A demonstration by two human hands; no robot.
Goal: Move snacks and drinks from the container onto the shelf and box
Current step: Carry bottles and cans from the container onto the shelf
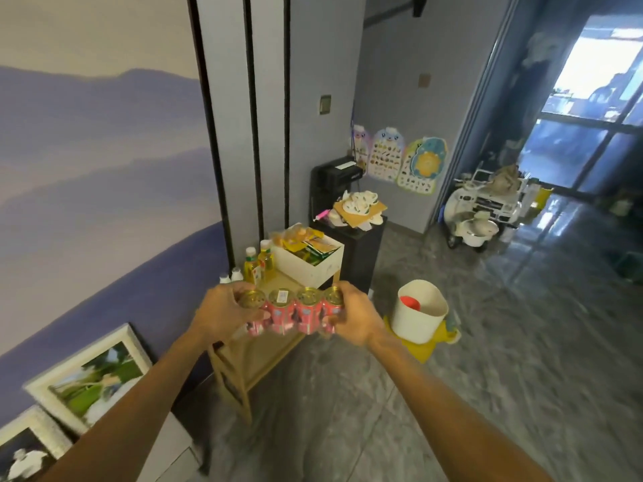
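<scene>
A row of several pink cans with gold tops point(294, 313) hangs in the air above the wooden shelf point(255, 353). My left hand point(222, 313) grips the row's left end and my right hand point(355, 316) grips its right end. On the shelf top behind the cans stands a white box point(313, 267) filled with yellow and green snack packets. Two yellow drink bottles point(259, 260) and two small white bottles point(231, 275) stand to the left of the box. A white container point(419, 313) with something red inside stands on the floor to the right.
A black speaker point(351, 252) piled with cardboard and slippers stands behind the shelf. Framed pictures point(90, 380) lean on the wall at the lower left. A yellow stool point(417, 346) sits under the container. A toy car point(483, 212) is parked at the back right.
</scene>
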